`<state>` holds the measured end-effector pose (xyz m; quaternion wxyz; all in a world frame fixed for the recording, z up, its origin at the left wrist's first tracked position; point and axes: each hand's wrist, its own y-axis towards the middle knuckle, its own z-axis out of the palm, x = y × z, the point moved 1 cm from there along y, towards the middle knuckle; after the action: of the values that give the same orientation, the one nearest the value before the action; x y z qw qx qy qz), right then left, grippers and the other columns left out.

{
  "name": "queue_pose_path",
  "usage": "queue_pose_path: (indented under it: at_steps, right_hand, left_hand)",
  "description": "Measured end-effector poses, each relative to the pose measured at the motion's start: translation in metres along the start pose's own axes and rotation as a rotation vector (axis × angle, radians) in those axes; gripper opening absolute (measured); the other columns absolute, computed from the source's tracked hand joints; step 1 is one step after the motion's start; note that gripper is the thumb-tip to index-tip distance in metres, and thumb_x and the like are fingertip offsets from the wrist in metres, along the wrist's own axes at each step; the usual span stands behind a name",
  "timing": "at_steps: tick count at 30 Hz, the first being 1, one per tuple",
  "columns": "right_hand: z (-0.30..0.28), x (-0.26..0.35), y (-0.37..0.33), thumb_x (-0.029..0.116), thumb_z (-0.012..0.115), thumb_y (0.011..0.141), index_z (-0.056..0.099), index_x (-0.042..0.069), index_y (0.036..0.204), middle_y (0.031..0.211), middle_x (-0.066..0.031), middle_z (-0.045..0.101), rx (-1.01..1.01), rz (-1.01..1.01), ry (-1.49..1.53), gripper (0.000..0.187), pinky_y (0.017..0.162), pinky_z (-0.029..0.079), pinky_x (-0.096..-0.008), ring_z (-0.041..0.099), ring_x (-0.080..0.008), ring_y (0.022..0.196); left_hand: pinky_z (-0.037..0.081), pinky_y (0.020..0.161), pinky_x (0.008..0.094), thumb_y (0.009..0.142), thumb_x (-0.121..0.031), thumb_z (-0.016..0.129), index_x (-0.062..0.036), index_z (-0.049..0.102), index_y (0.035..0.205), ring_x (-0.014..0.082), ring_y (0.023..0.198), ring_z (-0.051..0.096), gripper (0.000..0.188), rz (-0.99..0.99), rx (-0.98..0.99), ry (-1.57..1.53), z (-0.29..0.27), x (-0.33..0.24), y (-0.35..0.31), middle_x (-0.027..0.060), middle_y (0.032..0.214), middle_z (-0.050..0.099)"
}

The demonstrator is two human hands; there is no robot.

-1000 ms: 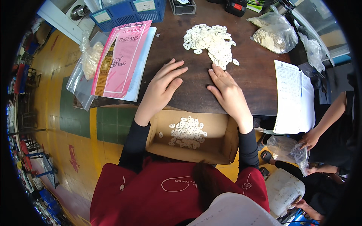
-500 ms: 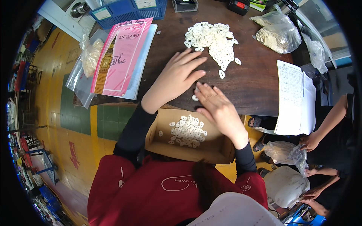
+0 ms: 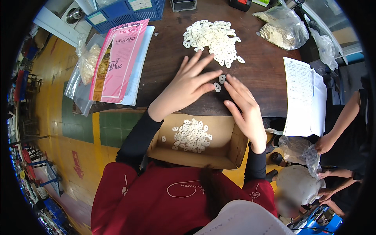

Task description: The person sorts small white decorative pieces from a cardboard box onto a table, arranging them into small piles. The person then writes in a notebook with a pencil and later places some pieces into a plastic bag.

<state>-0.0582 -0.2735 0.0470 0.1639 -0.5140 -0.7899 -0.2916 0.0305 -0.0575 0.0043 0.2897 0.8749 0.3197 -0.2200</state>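
Two small white oval pieces with holes, a nearer one (image 3: 217,87) and a farther one (image 3: 222,79), lie on the dark wooden table between my hands. My left hand (image 3: 192,80) is spread, its thumb and index fingertips beside these pieces. On the other side, my right hand (image 3: 246,107) has its fingers stretched out, the fingertips close to the farther piece. Beyond my fingers is a heap of the same white pieces (image 3: 211,37). Below the table edge, a cardboard box (image 3: 219,125) holds another pile of white pieces (image 3: 192,135).
A pink notebook (image 3: 119,62) and a bag of pale pieces (image 3: 89,64) lie at left, a blue crate (image 3: 121,15) behind them. At right are clear bags (image 3: 284,29) and paper sheets (image 3: 301,98). Another person's hands (image 3: 323,145) hold a plastic bag at far right.
My right hand has moved right, away from the table's front edge pieces. Two white pieces now show between my hands; one was partly under the right fingers. The view has shifted slightly.
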Motion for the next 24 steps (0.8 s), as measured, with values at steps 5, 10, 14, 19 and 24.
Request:
queue_pose_path:
  at_steps: [5, 10, 14, 19, 24]
  right_hand:
    - [0.035, 0.003, 0.010, 0.019, 0.073, 0.093, 0.063, 0.005, 0.139, 0.150, -0.0139, 0.058, 0.094, -0.098, -0.232, 0.050, 0.119, 0.042, -0.0447, 0.054, -0.0290, 0.141]
    - [0.044, 0.026, -0.014, 0.017, 0.075, 0.089, 0.063, 0.007, 0.141, 0.152, -0.0114, 0.057, 0.262, -0.230, -0.042, 0.054, 0.120, 0.041, -0.0466, 0.052, -0.0270, 0.143]
    - [0.029, 0.034, -0.032, 0.026, 0.073, 0.093, 0.067, 0.007, 0.136, 0.149, -0.0107, 0.060, 0.435, -0.305, 0.194, 0.048, 0.121, 0.041, -0.0466, 0.054, -0.0267, 0.141]
    - [-0.001, 0.017, -0.021, 0.017, 0.071, 0.094, 0.069, 0.005, 0.133, 0.147, -0.0140, 0.062, 0.232, -0.230, 0.186, 0.040, 0.116, 0.044, -0.0493, 0.057, -0.0329, 0.137]
    - [0.010, -0.009, 0.013, 0.017, 0.070, 0.095, 0.067, 0.007, 0.136, 0.149, -0.0138, 0.059, -0.011, -0.003, -0.080, 0.042, 0.118, 0.042, -0.0453, 0.053, -0.0342, 0.141]
  left_hand:
    - [0.018, 0.127, 0.0563, 0.104, -0.030, 0.062, -0.0145, 0.064, 0.142, 0.0401, 0.156, 0.026, 0.041, -0.131, -0.100, 0.035, -0.027, 0.017, 0.002, 0.0136, 0.164, 0.041]
    - [0.020, 0.126, 0.0568, 0.107, -0.040, 0.055, -0.0166, 0.053, 0.152, 0.0412, 0.155, 0.026, 0.051, -0.128, -0.027, 0.180, -0.014, 0.032, 0.030, 0.0131, 0.166, 0.037]
    - [0.020, 0.126, 0.0572, 0.106, -0.043, 0.054, -0.0212, 0.053, 0.152, 0.0392, 0.155, 0.028, 0.051, -0.105, 0.068, 0.312, 0.001, 0.033, 0.033, 0.0064, 0.168, 0.035]
    - [0.020, 0.125, 0.0606, 0.105, -0.040, 0.056, -0.0214, 0.055, 0.151, 0.0359, 0.154, 0.030, 0.050, -0.036, 0.142, 0.246, -0.001, 0.017, 0.003, 0.0043, 0.166, 0.039]
    - [0.018, 0.126, 0.0612, 0.103, -0.033, 0.061, -0.0200, 0.058, 0.148, 0.0345, 0.154, 0.033, 0.048, -0.043, 0.157, 0.141, -0.009, 0.004, -0.018, 0.0031, 0.164, 0.043]
